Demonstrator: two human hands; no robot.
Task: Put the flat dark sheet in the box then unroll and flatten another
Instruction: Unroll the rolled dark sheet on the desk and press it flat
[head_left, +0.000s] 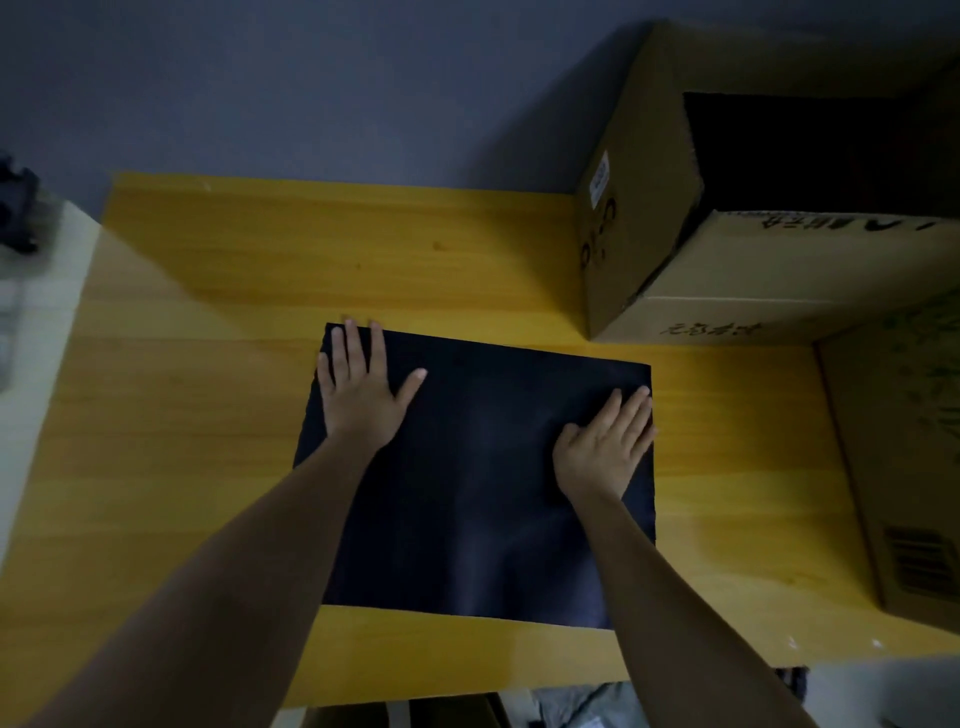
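Counter (182, 467): yellow wood-grain top, near edge at the bottom of the view, far edge against a grey-blue wall (260, 78). Two bare forearms reach in from the near edge. Dark sheet (483, 493): flat, roughly rectangular, lying on the counter at centre, its near edge just short of the counter's front; faint ripples show in its middle. Right hand (605, 447): palm down, fingers extended and close together, pressed flat on the sheet at its right edge, fingertips angled toward the far right corner; grips nothing. Left hand (361, 389): palm down, fingers straight and thumb spread wide, pressed flat on the sheet at its far left corner, fingertips reaching the far edge; grips nothing. Cardboard box (909, 441): at the right margin of the counter, printed side with green markings and a barcode, only partly in frame. Open box (639, 234): larger cardboard carton at the far right corner of the counter, flaps open, interior dark and contents not discernible; a white label on its left face. Far left: a pale surface (47, 291) beside the counter, carrying a dark, blurred object (15, 208).
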